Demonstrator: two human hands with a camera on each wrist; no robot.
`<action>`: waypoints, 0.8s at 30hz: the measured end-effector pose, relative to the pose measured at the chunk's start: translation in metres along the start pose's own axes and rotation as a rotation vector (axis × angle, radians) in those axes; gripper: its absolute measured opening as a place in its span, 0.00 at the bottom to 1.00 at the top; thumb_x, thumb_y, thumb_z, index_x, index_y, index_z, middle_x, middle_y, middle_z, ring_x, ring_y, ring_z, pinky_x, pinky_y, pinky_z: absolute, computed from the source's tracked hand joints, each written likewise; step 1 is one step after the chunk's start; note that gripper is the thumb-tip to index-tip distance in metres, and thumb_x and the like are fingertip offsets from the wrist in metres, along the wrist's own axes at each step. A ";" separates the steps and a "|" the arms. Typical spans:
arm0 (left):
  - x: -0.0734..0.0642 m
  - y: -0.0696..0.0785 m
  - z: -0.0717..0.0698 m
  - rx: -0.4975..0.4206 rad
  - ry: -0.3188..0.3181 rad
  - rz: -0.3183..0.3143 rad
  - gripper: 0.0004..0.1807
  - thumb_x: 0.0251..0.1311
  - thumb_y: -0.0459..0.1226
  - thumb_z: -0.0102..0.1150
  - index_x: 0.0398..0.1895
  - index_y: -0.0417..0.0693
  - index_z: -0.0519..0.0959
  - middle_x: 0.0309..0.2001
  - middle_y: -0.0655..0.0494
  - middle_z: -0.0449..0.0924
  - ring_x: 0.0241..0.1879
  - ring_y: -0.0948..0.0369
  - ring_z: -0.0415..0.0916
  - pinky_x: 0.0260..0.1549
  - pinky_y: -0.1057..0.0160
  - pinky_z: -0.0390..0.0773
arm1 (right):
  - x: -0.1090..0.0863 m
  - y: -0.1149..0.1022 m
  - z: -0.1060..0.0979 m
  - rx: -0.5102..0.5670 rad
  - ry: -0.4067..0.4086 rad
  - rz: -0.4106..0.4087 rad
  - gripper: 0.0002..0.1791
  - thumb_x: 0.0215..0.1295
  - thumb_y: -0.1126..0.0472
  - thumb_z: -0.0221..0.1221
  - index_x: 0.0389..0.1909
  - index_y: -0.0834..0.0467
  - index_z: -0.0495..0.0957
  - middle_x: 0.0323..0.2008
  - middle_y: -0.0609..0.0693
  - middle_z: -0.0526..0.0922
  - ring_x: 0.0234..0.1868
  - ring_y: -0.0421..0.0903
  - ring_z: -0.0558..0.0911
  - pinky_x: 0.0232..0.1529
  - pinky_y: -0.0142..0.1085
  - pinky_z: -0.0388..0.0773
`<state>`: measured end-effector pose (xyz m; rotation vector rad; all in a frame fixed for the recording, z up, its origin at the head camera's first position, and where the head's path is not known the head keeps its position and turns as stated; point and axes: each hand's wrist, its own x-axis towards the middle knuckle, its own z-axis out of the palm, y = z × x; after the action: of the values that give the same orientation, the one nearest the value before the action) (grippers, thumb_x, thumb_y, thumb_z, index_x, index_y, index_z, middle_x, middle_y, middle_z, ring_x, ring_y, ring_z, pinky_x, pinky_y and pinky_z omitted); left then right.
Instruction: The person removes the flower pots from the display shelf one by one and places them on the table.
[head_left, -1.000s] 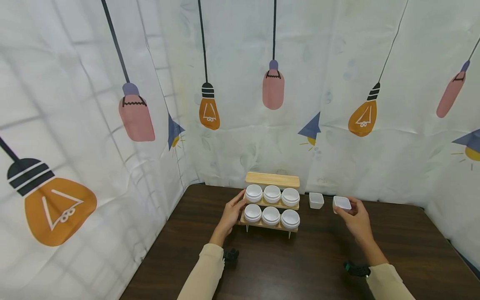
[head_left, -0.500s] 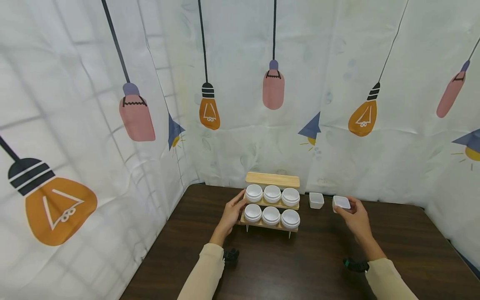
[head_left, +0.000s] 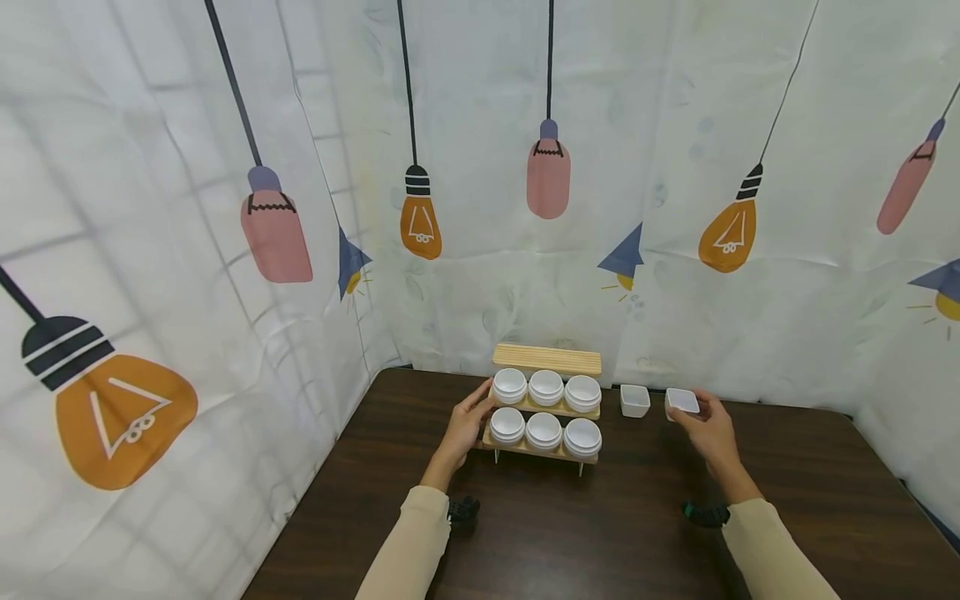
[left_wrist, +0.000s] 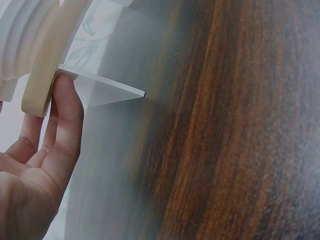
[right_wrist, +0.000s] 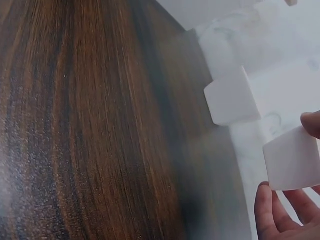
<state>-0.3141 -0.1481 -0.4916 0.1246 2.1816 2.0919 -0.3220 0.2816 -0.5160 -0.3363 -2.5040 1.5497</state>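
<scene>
My left hand [head_left: 459, 427] grips the left end of a tiered wooden rack [head_left: 547, 360]. In the left wrist view, fingers curl under the wooden shelf [left_wrist: 42, 70] beside a clear leg [left_wrist: 107, 82]. Round white cups [head_left: 543, 429] fill two rows on the lower tiers; the slatted top tier is bare. Over on the right, my right hand [head_left: 712, 433] pinches a small square white bowl [head_left: 682, 401] by its sides. A matching square bowl [head_left: 634, 401] stands between it and the rack, also visible as a white bowl [right_wrist: 232, 100] in the right wrist view.
A dark wood-grain table [head_left: 592, 533] spreads under everything. Close behind its back edge hangs a white sheet [head_left: 487, 292] printed with lamps, and it continues along the left side. Both wrists carry a dark strap.
The right hand and its square bowl have shifted very slightly back and left. The left hand stays at the rack, and the cups have not moved.
</scene>
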 end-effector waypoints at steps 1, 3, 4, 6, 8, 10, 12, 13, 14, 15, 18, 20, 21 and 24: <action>0.002 -0.002 0.000 0.000 -0.001 -0.003 0.29 0.78 0.44 0.51 0.79 0.58 0.63 0.43 0.51 0.85 0.39 0.58 0.81 0.31 0.50 0.85 | 0.001 0.001 0.001 0.000 -0.007 0.002 0.41 0.71 0.48 0.64 0.76 0.62 0.59 0.68 0.66 0.71 0.54 0.44 0.78 0.37 0.21 0.69; 0.006 -0.008 -0.001 -0.003 0.005 -0.006 0.29 0.78 0.44 0.51 0.79 0.59 0.63 0.44 0.50 0.85 0.38 0.58 0.81 0.29 0.50 0.84 | 0.003 0.002 0.002 0.004 -0.022 0.002 0.41 0.71 0.49 0.64 0.76 0.63 0.58 0.69 0.67 0.69 0.61 0.54 0.76 0.37 0.20 0.69; 0.008 -0.011 -0.001 -0.004 0.010 -0.005 0.29 0.78 0.44 0.51 0.79 0.59 0.63 0.44 0.50 0.85 0.38 0.59 0.81 0.28 0.51 0.84 | 0.005 0.003 0.002 0.005 -0.031 0.000 0.42 0.71 0.49 0.63 0.77 0.63 0.58 0.69 0.68 0.68 0.63 0.57 0.74 0.37 0.21 0.69; 0.012 -0.018 0.000 -0.005 0.022 -0.006 0.29 0.78 0.46 0.51 0.79 0.61 0.63 0.44 0.51 0.85 0.37 0.60 0.81 0.25 0.53 0.83 | 0.006 0.005 0.003 0.005 -0.045 -0.003 0.41 0.72 0.49 0.63 0.77 0.63 0.57 0.70 0.69 0.67 0.65 0.59 0.73 0.37 0.20 0.69; 0.015 -0.024 0.001 -0.001 0.038 -0.008 0.29 0.77 0.48 0.52 0.79 0.64 0.63 0.43 0.53 0.84 0.36 0.61 0.80 0.23 0.56 0.81 | 0.008 0.007 0.003 0.002 -0.053 -0.009 0.41 0.72 0.49 0.63 0.77 0.63 0.58 0.70 0.69 0.67 0.64 0.58 0.74 0.37 0.21 0.70; 0.017 -0.028 0.002 0.008 0.051 -0.005 0.29 0.77 0.50 0.52 0.78 0.67 0.64 0.42 0.56 0.83 0.36 0.62 0.79 0.21 0.59 0.78 | 0.009 0.010 0.004 -0.002 -0.058 -0.012 0.40 0.72 0.50 0.63 0.76 0.62 0.58 0.70 0.68 0.68 0.59 0.51 0.77 0.38 0.22 0.71; 0.017 -0.029 0.003 0.015 0.060 0.001 0.29 0.76 0.51 0.52 0.78 0.69 0.65 0.41 0.57 0.82 0.35 0.63 0.78 0.20 0.61 0.77 | 0.011 0.013 0.004 0.000 -0.060 -0.014 0.40 0.72 0.50 0.63 0.76 0.62 0.59 0.70 0.68 0.68 0.54 0.43 0.77 0.38 0.23 0.73; 0.017 -0.029 0.003 0.017 0.064 0.004 0.29 0.76 0.51 0.53 0.78 0.69 0.65 0.40 0.57 0.81 0.35 0.63 0.78 0.20 0.61 0.77 | 0.012 0.014 0.004 -0.004 -0.064 -0.018 0.40 0.72 0.50 0.63 0.76 0.63 0.59 0.70 0.69 0.67 0.52 0.40 0.77 0.37 0.23 0.73; 0.017 -0.029 0.003 0.019 0.066 0.008 0.29 0.76 0.52 0.53 0.77 0.69 0.65 0.40 0.57 0.81 0.36 0.62 0.78 0.19 0.61 0.76 | 0.012 0.015 0.004 -0.010 -0.070 -0.021 0.40 0.72 0.50 0.63 0.76 0.64 0.58 0.71 0.70 0.67 0.51 0.39 0.77 0.37 0.24 0.74; 0.017 -0.029 0.003 0.021 0.068 0.010 0.29 0.75 0.52 0.53 0.77 0.69 0.65 0.40 0.56 0.81 0.36 0.62 0.78 0.19 0.61 0.76 | 0.013 0.016 0.004 -0.010 -0.077 -0.017 0.40 0.72 0.50 0.63 0.76 0.64 0.58 0.71 0.70 0.66 0.51 0.40 0.77 0.37 0.24 0.74; 0.016 -0.028 0.004 0.023 0.077 0.010 0.29 0.75 0.52 0.53 0.78 0.67 0.66 0.41 0.55 0.82 0.37 0.61 0.79 0.20 0.61 0.77 | 0.014 0.020 0.004 -0.015 -0.099 -0.002 0.42 0.73 0.51 0.62 0.78 0.65 0.55 0.72 0.71 0.64 0.57 0.49 0.77 0.37 0.23 0.74; 0.016 -0.029 0.004 0.025 0.083 0.006 0.29 0.75 0.51 0.54 0.77 0.67 0.66 0.41 0.54 0.82 0.37 0.61 0.79 0.20 0.61 0.78 | 0.014 0.021 0.005 -0.012 -0.107 0.007 0.43 0.73 0.50 0.61 0.78 0.65 0.53 0.72 0.71 0.64 0.63 0.57 0.75 0.37 0.23 0.73; 0.016 -0.029 0.004 0.023 0.084 0.004 0.29 0.75 0.51 0.54 0.77 0.68 0.66 0.41 0.54 0.82 0.37 0.61 0.79 0.20 0.60 0.78 | 0.014 0.022 0.005 -0.010 -0.108 0.011 0.43 0.73 0.50 0.61 0.79 0.65 0.53 0.72 0.71 0.64 0.64 0.59 0.74 0.37 0.22 0.73; 0.017 -0.028 0.004 0.017 0.079 0.004 0.28 0.76 0.50 0.53 0.77 0.69 0.66 0.40 0.55 0.82 0.37 0.62 0.79 0.21 0.59 0.79 | 0.015 0.021 0.005 -0.006 -0.102 0.007 0.43 0.73 0.49 0.62 0.78 0.65 0.53 0.72 0.71 0.64 0.65 0.61 0.73 0.37 0.22 0.73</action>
<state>-0.3298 -0.1431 -0.5205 0.0486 2.2457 2.1160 -0.3352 0.2904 -0.5368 -0.2734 -2.5874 1.6005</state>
